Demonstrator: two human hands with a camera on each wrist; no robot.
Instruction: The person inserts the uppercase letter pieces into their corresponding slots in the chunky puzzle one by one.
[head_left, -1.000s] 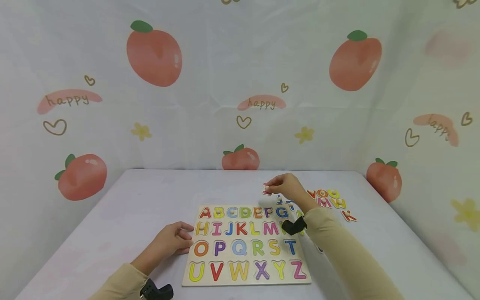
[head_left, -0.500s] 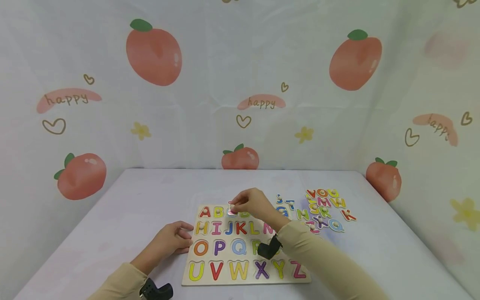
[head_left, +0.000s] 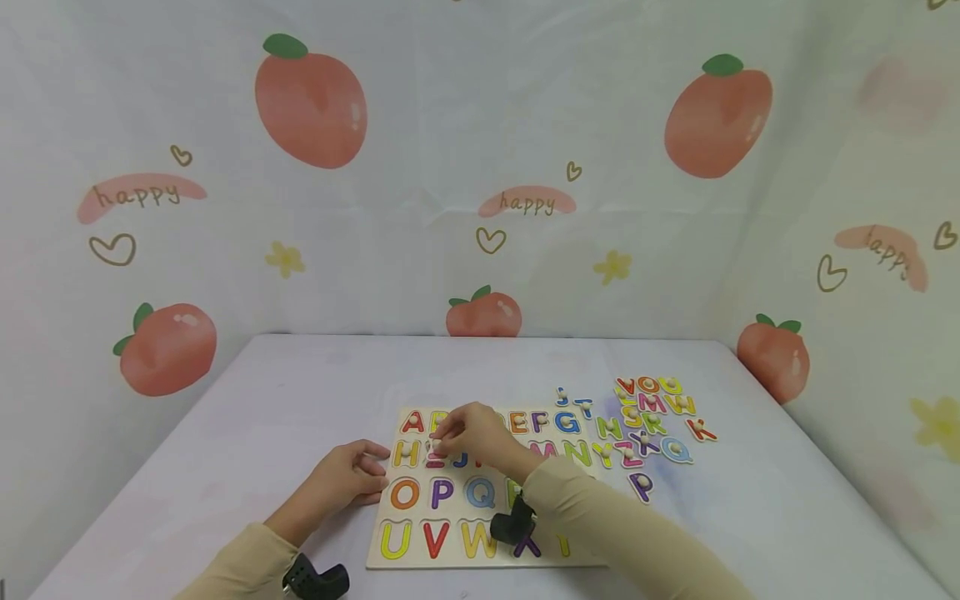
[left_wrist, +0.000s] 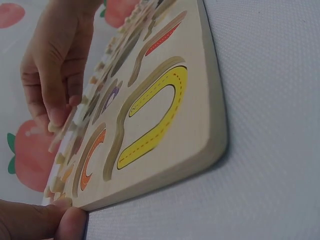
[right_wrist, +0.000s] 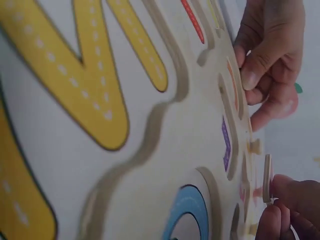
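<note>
The wooden alphabet puzzle board lies flat on the table, with printed letters in its recesses. My right hand pinches a thin knobbed letter piece between thumb and fingers. It holds the piece tilted, close over the I recess in the second row; the piece's face is mostly hidden in the head view. My left hand rests at the board's left edge, fingers relaxed and touching the rim. Knobbed pieces such as the A, F and H sit in their recesses.
Right of the board lie several loose letter pieces, including the K, Q, P and O. The J and T pieces lie behind its back right corner. A printed cloth hangs behind the table.
My right hand has carried the letter piece from behind the board leftward and nearer, over the top row to the second row. My left hand has stayed at the board's edge.
</note>
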